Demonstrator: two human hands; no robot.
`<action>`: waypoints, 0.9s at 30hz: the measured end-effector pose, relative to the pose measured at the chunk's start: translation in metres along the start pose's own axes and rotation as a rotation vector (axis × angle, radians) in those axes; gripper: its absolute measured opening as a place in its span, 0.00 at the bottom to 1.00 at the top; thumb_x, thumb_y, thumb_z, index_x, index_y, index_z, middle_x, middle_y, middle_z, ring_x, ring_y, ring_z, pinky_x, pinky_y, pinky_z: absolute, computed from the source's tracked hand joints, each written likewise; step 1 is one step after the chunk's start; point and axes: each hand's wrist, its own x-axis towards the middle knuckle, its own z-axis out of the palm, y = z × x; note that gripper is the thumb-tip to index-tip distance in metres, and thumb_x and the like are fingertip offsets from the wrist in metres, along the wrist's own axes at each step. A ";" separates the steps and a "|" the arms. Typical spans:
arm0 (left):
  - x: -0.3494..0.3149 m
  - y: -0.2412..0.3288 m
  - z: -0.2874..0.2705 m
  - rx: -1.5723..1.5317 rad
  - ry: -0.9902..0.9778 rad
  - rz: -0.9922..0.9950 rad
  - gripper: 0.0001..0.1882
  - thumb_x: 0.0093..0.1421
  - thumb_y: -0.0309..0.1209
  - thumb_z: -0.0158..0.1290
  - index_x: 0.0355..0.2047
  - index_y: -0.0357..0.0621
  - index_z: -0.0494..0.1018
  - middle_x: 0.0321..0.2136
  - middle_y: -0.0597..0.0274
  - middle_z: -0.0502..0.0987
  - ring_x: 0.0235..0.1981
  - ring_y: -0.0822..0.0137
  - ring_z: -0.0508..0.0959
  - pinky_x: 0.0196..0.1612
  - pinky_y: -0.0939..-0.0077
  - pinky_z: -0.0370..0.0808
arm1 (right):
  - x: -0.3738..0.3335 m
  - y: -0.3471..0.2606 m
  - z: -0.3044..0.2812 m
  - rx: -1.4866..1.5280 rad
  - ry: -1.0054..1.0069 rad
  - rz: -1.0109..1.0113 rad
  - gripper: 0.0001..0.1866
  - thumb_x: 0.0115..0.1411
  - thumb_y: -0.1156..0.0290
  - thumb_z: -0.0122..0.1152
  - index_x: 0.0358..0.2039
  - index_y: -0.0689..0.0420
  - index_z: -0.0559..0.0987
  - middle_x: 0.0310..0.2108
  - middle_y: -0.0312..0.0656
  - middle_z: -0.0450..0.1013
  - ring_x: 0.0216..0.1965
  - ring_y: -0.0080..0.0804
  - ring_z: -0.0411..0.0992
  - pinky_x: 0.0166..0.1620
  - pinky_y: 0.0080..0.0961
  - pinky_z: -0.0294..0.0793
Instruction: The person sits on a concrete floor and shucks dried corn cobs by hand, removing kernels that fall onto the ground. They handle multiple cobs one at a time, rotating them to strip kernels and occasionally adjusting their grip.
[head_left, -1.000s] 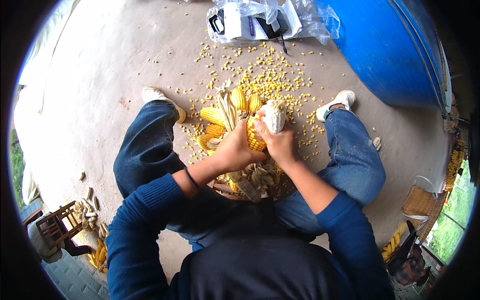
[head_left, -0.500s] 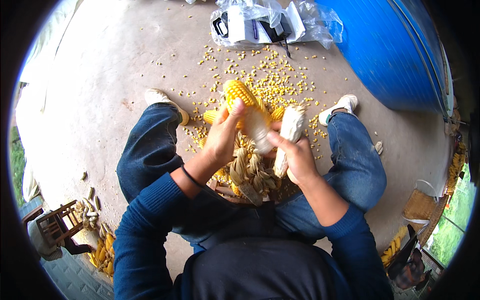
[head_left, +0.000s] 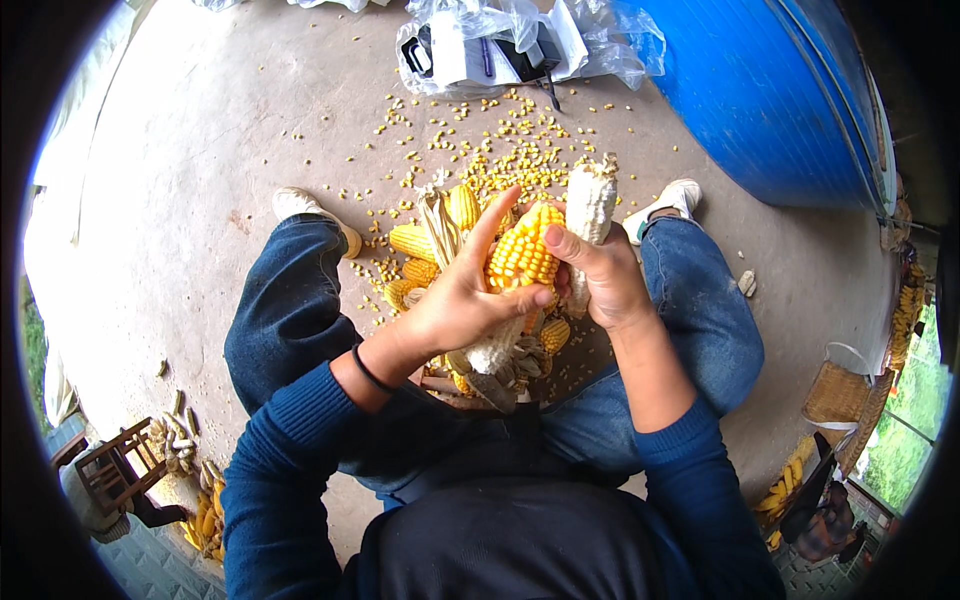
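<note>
Between my hands is a partly shelled ear of corn point(head_left: 523, 256). Its upper part carries yellow kernels and its lower part is bare and pale. My left hand point(head_left: 470, 302) curves round the ear from the left, index finger stretched along it and thumb across its middle. In my right hand point(head_left: 614, 284) is a bare white corncob point(head_left: 591, 200), held upright against the ear's right side. The right thumb presses on the kernels. Below lie more yellow ears point(head_left: 411, 241) and dry husks point(head_left: 437, 225), partly hidden by my hands.
Loose kernels point(head_left: 510, 150) are scattered on the concrete floor point(head_left: 230, 130). Clear plastic bags point(head_left: 640, 45) lie at the far side, beside a large blue container point(head_left: 750, 110). A small wooden chair point(head_left: 120, 463) and corn ears point(head_left: 208, 520) are at the lower left. A woven basket point(head_left: 836, 392) stands at the right.
The ear has turned, its kernelled end swinging right toward the white cob and its bare end to the lower left. My left index finger has stretched out; the white cob has shifted slightly up.
</note>
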 end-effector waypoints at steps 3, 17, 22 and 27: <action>0.005 -0.012 -0.007 0.119 0.018 0.037 0.48 0.51 0.31 0.63 0.64 0.38 0.43 0.53 0.54 0.65 0.50 0.68 0.69 0.52 0.76 0.68 | 0.000 0.006 0.003 0.007 0.033 -0.019 0.16 0.53 0.64 0.66 0.39 0.59 0.76 0.30 0.33 0.73 0.27 0.17 0.69 0.29 0.14 0.66; -0.003 0.002 -0.009 0.235 -0.020 0.034 0.39 0.56 0.37 0.58 0.59 0.31 0.51 0.47 0.54 0.69 0.47 0.69 0.71 0.51 0.76 0.68 | -0.002 -0.001 -0.002 -0.058 -0.003 -0.063 0.22 0.52 0.64 0.67 0.44 0.63 0.75 0.33 0.36 0.75 0.30 0.18 0.70 0.28 0.14 0.69; -0.003 -0.003 -0.014 0.179 0.024 -0.074 0.39 0.56 0.41 0.58 0.59 0.32 0.51 0.46 0.53 0.69 0.47 0.68 0.71 0.50 0.75 0.69 | -0.005 -0.005 0.003 -0.099 0.032 -0.081 0.19 0.53 0.67 0.66 0.43 0.63 0.76 0.32 0.35 0.75 0.30 0.17 0.70 0.32 0.14 0.69; 0.002 -0.016 -0.015 0.500 0.091 0.135 0.38 0.58 0.44 0.55 0.59 0.34 0.52 0.44 0.51 0.70 0.44 0.67 0.72 0.46 0.74 0.71 | -0.006 -0.006 0.006 -0.160 0.044 -0.046 0.17 0.53 0.67 0.66 0.41 0.61 0.77 0.27 0.32 0.73 0.24 0.15 0.68 0.26 0.13 0.67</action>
